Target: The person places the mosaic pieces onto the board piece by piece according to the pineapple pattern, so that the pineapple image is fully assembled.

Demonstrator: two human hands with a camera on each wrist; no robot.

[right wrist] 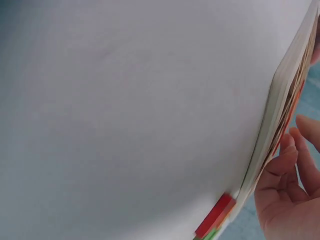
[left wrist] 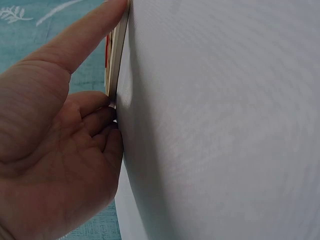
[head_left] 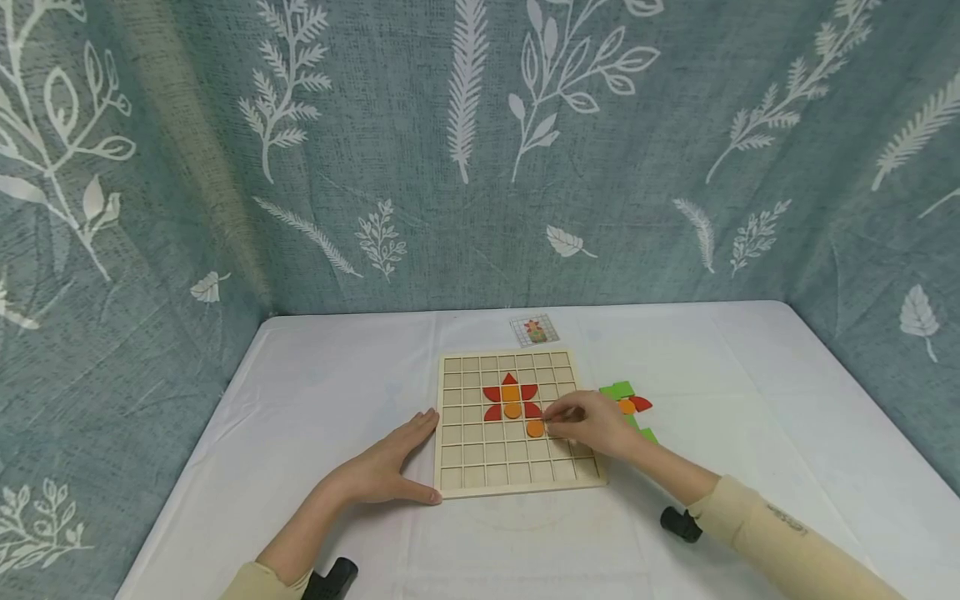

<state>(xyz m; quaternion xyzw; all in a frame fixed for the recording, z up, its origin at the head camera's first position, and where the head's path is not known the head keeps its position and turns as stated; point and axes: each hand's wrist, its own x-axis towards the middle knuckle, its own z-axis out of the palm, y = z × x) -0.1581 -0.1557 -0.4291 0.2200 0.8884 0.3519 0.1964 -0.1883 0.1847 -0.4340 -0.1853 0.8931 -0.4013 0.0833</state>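
Observation:
A square wooden grid board lies on the table with a flower-like pattern of red pieces around orange ones. One orange disc sits lower, near the bottom right red piece. Beside that disc, over the board's right part, is my right hand, its fingertips right at the disc's edge. The right wrist view shows those fingers bent, with a gap to the thumb. My left hand rests against the board's left edge, its thumb at the near corner and its fingers farther up.
Right of the board lie loose pieces: green ones, a red petal and an orange disc, partly behind my right hand. Behind the board is a small pattern card. White cloth covers the table; a leaf-print curtain hangs around it.

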